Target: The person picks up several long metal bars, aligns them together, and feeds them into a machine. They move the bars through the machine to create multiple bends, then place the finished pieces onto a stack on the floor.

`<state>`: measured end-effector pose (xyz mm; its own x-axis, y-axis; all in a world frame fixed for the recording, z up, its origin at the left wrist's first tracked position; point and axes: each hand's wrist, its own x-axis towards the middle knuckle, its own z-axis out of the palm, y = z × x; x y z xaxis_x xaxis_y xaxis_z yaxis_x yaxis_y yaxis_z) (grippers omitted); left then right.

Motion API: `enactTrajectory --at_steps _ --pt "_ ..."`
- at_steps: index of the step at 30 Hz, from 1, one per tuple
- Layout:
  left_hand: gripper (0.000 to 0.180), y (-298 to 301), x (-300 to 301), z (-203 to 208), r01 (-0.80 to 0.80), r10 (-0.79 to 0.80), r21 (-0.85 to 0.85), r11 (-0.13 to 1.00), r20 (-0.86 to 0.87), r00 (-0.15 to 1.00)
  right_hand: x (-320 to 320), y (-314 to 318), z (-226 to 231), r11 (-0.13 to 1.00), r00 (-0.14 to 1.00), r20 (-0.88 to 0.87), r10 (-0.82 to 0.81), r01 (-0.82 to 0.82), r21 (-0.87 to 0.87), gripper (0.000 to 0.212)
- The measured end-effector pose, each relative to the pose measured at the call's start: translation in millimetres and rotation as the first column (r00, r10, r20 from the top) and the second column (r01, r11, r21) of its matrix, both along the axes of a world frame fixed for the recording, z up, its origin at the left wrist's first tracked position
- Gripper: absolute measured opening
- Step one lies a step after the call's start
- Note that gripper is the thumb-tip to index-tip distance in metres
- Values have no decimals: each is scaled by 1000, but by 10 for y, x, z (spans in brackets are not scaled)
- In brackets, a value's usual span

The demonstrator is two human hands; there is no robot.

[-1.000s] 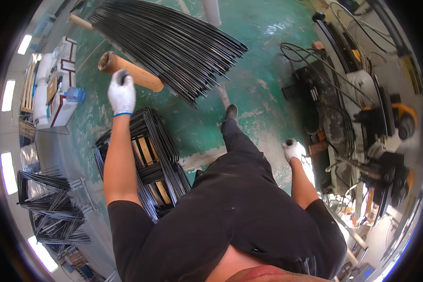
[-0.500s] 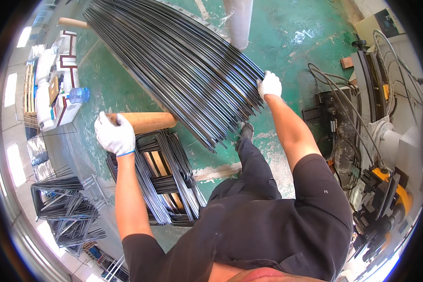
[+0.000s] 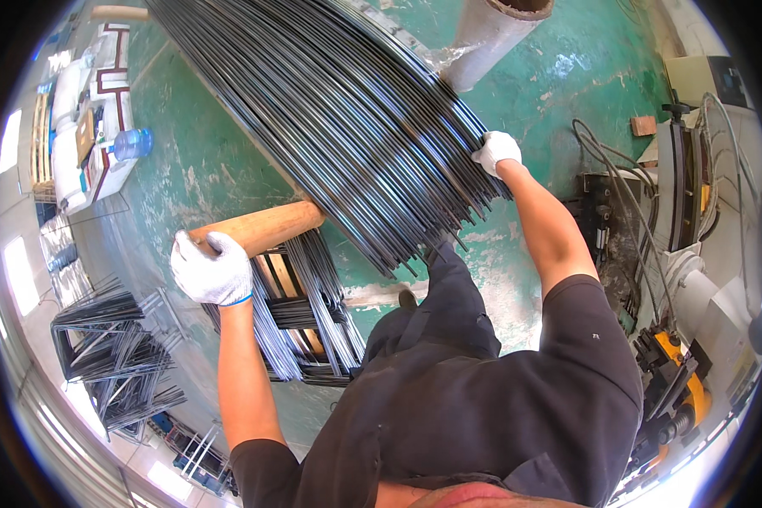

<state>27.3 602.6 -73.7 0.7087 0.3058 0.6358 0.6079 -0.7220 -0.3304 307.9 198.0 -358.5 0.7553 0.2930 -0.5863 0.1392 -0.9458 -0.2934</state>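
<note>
My left hand, in a white knitted glove, has its thumb and fingers curled about the outer end of a smooth brown tube. The tube's other end meets the near left side of a large bundle of long, thin, dark metal rods. The rods' uneven tips fan out toward me. At the right edge of the bundle, near those tips, my gloved right hand is closed on the outermost rods; its fingertips are partly hidden.
Below the tube stands a stack of bent metal frames on wood. More frames lie at far left. A grey hollow tube rises beyond the rods. Machinery with cables lines the right. A blue water bottle sits on a cluttered table.
My left fingers have come lower and closer around the tube's end. My right hand stays at the rods' edge. The view has shifted, and the grey tube's open top now shows.
</note>
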Motion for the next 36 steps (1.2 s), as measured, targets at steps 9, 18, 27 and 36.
enactTrajectory --at_steps 9,18,27,36 --pt "47 -17 30 60 10 -10 20 1000 -17 1000 201 -162 138 906 898 -378 -224 335 258 35" --pt "46 -81 25 89 -77 77 -17 997 -35 996 -84 -178 608 569 447 -894 -41 746 347 32" --pt "48 -163 -3 286 -80 65 -216 973 -76 995 -693 163 1565 556 616 -784 -78 680 478 39" --pt "30 -1164 -323 -463 667 -523 -588 458 429 737 -2963 -474 2268 959 962 -193 -193 227 171 56"
